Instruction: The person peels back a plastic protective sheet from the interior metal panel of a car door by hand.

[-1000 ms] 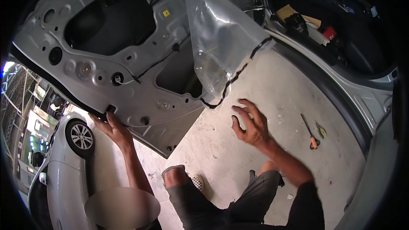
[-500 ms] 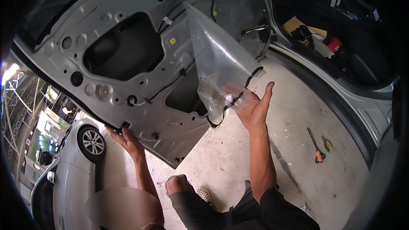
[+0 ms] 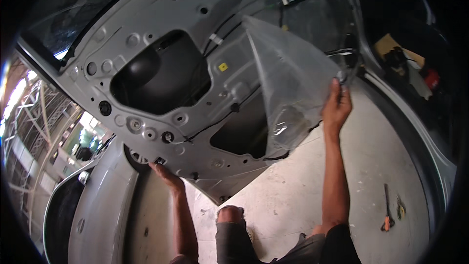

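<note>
Our right hand [image 3: 337, 107] has its fingers [image 3: 336, 88] pinched on the clear plastic sheet [image 3: 293, 88], at two o'clock, peeling it off the bare grey metal car door [image 3: 146, 34]. Our left hand [image 3: 163, 173], at seven o'clock, grips the door's lower edge, seemingly steadying it.

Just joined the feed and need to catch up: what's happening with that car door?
A person crouches at an open car door with its inner trim off, bare metal and wiring showing. The right hand pinches the edge of a clear plastic sheet, lifted away from the panel but attached along one side. The left hand grips the door's lower edge. A screwdriver lies on the concrete floor, untouched.
</note>
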Available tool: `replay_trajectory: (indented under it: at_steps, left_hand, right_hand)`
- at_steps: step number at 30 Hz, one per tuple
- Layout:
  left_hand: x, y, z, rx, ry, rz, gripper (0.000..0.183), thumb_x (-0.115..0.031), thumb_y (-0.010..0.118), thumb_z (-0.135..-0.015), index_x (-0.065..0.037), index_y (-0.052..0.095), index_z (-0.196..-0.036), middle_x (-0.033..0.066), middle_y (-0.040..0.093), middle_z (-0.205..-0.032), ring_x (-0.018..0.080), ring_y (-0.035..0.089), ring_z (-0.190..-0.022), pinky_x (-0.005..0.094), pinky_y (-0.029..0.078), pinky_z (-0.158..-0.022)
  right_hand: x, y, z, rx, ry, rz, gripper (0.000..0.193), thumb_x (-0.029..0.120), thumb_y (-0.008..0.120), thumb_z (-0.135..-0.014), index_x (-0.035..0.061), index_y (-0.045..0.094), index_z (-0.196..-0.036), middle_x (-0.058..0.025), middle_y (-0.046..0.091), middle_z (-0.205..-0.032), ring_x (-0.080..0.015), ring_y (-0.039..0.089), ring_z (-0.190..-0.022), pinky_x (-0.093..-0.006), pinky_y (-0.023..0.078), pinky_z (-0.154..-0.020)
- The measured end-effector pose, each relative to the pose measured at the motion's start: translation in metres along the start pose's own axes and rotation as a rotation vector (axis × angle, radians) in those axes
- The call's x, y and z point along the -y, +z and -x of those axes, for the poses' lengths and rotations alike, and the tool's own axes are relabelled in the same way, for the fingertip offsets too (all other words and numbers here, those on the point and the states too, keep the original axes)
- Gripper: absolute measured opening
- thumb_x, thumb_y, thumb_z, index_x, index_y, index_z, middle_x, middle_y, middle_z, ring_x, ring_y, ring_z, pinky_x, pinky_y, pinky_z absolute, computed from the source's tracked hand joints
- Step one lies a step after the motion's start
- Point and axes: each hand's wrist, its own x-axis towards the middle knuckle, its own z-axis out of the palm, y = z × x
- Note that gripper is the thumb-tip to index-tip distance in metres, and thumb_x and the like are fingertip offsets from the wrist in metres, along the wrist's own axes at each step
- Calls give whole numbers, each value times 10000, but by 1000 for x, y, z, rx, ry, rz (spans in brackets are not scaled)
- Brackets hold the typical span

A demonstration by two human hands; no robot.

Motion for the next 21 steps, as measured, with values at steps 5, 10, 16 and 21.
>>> replay_trajectory:
  at_steps: [5,10,16,21]
  left_hand:
    - [-16,9,11,-28,-74,46,707,-595,327,-971,-33,386,-1397,108,482,-1331,227,444,-1239,395,354,-1046]
    - [-25,13,15,-113,-93,81,691,-645,335,-941,-55,469,-1274,69,555,-1174,200,527,-1100,384,442,-942]
    - [-37,26,19,-100,-119,106,698,-658,319,-938,-63,459,-1273,61,555,-1169,187,530,-1096,382,478,-904]
    - [-20,13,18,-98,-41,17,735,-676,313,-935,-49,457,-1292,78,565,-1180,193,561,-1073,371,494,-900]
  right_hand:
    - [-6,-17,-15,147,31,-223,396,295,558,-997,6,616,-1260,-133,634,-1231,-141,570,-1062,-260,443,-917]
    - [14,-54,-40,331,-621,61,338,91,572,-944,-30,602,-1258,-182,526,-1378,-279,470,-1296,-409,392,-1053]
    - [27,-54,-16,375,-703,56,445,211,508,-955,-86,526,-1286,-279,472,-1382,-396,428,-1313,-524,332,-1086]
    - [22,-54,-16,691,499,-1077,714,469,328,-994,-107,338,-1416,-240,376,-1456,-397,443,-1272,-559,209,-1141]
